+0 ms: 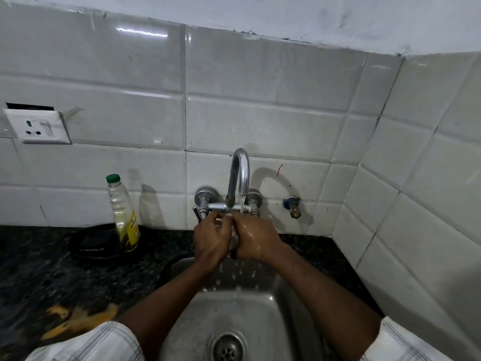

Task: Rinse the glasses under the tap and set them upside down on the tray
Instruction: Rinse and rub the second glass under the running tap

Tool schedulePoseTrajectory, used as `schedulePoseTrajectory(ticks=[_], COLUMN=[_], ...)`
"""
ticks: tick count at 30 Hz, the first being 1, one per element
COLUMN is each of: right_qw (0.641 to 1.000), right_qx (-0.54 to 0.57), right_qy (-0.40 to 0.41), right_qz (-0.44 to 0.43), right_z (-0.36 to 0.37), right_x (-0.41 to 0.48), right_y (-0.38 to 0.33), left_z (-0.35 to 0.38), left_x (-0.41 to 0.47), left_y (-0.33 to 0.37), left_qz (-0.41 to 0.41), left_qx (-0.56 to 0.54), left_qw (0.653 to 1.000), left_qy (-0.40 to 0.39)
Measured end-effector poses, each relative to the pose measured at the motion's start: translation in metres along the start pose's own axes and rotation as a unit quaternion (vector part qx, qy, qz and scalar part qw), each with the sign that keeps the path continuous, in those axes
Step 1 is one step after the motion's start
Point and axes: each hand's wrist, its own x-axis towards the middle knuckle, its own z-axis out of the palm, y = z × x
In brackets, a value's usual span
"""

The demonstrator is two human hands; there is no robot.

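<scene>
Both my hands meet under the chrome tap [239,175], where a thin stream of water [242,204] runs down. My right hand [256,238] is wet and wraps around a clear glass [234,238], of which only a sliver shows between the hands. My left hand [212,237] presses against the glass from the left, with its fingers curled at the top. Drops fall from the hands into the steel sink [286,308]. A dark object with yellow patterning [78,319] lies on the counter at the lower left; I cannot tell if it is the tray.
A plastic bottle with a green cap [123,212] stands on a dark round dish [96,243] left of the tap. The counter [39,269] is black granite. A wall socket [39,126] sits at the left, a small blue valve [292,204] right of the tap.
</scene>
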Motion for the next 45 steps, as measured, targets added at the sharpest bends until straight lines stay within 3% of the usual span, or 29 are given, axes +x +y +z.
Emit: schedulePoseTrajectory(ticks=[2,4,9,10,13,15,20,24,27,28,30,34,38,40,43,45], right_qw=[0.990,0.986,0.992,0.991,0.975,0.968,0.994,0.959,0.848,0.827,0.834,0.811,0.793,0.799,0.796,0.766], right_qx=[0.119,0.125,0.017,0.032,0.168,0.208,0.053,0.250,0.478,0.510,0.507,0.543,0.544,0.521,0.504,0.543], right_qy=[-0.064,-0.079,0.008,0.006,-0.046,-0.062,0.012,0.030,0.017,0.005,0.023,0.091,0.164,0.202,0.259,0.278], right_qz=[0.029,0.073,0.123,0.127,0.136,0.126,0.096,0.129,0.229,0.236,0.218,0.199,0.221,0.223,0.214,0.203], right_z=[-0.006,0.001,0.030,0.028,0.017,0.014,0.026,0.043,0.056,0.055,0.051,0.043,0.049,0.051,0.052,0.052], right_x=[-0.002,-0.007,-0.014,-0.015,-0.020,-0.023,-0.023,-0.033,-0.031,-0.029,-0.024,-0.019,-0.014,-0.010,-0.005,-0.008], right_y=[0.003,-0.001,-0.013,-0.012,0.003,0.005,0.002,0.007,0.008,0.007,0.005,0.003,-0.006,-0.010,-0.014,-0.017], left_z=[-0.008,-0.008,0.003,0.003,-0.011,-0.012,0.005,0.000,-0.002,-0.002,-0.006,-0.012,-0.008,-0.003,0.004,0.010], left_x=[-0.002,0.003,0.016,0.014,0.002,0.007,0.007,0.008,0.021,0.026,0.032,0.026,0.006,-0.004,-0.011,-0.003], left_y=[-0.009,-0.012,0.007,0.004,-0.009,-0.019,-0.005,-0.004,0.000,-0.003,-0.011,-0.035,-0.042,-0.034,-0.016,-0.009], left_qz=[0.116,0.141,-0.017,0.012,0.210,0.257,0.086,0.048,-0.067,-0.096,-0.150,-0.291,-0.337,-0.391,-0.464,-0.451], left_qx=[-0.016,0.018,0.178,0.166,0.099,0.109,0.196,0.129,0.003,0.005,0.012,-0.067,-0.106,-0.189,-0.363,-0.404], left_qw=[0.993,0.988,0.982,0.983,0.966,0.950,0.969,0.980,0.994,0.992,0.986,0.951,0.924,0.878,0.774,0.769], left_qy=[-0.033,-0.057,-0.068,-0.074,-0.115,-0.139,-0.127,-0.145,-0.089,-0.079,-0.070,-0.076,-0.144,-0.199,-0.234,-0.206])
